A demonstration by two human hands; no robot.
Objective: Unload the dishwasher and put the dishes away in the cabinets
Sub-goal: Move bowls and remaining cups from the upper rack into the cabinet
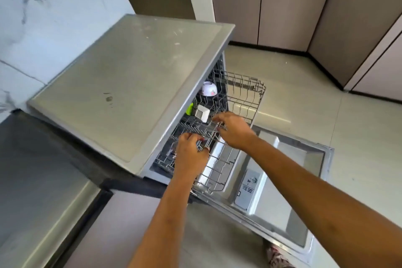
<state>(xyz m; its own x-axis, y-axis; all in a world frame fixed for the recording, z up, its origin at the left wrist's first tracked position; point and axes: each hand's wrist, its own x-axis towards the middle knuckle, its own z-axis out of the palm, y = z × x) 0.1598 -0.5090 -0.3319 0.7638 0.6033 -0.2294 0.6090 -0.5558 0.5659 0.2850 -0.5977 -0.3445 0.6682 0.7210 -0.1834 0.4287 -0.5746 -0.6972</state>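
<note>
Dishwasher (130, 85) door (272, 202) down, upper rack (241, 82) drawn partway out. Left hand (191, 152): fingers curled round the rack's near wires. Right hand (233, 131): fingers curled onto wires mid-rack. Upturned white bowl (210, 89) and white square dish (202, 113) sit in the rack, just inside the machine.

Before you, the wire rack (243, 93) stands drawn partway out of the dishwasher (130, 85). It carries an upturned white bowl (209, 89), a white square dish (201, 113) nearer you, and a half-hidden green item (189, 109).
</note>
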